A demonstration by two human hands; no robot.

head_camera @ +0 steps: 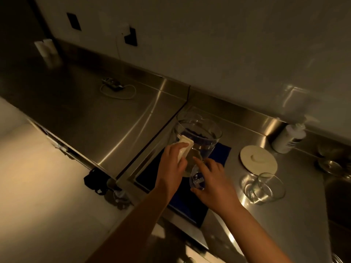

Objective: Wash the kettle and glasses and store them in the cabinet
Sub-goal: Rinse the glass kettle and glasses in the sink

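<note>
Left hand (pixel 173 158) grips the glass kettle (pixel 197 137) by its white handle (pixel 183 149), right hand (pixel 212 179) holds a small glass (pixel 197 180); lifting both, keep the kettle level.

I am looking down into a dim kitchen, judging by the long stainless steel counter (pixel 117 118) with its raised backsplash, the glass kettle (pixel 199 137) and drinking glass (pixel 266 188) standing on it, the soap bottle (pixel 289 138) against the wall, and the wall outlets (pixel 131 37) above.
</note>
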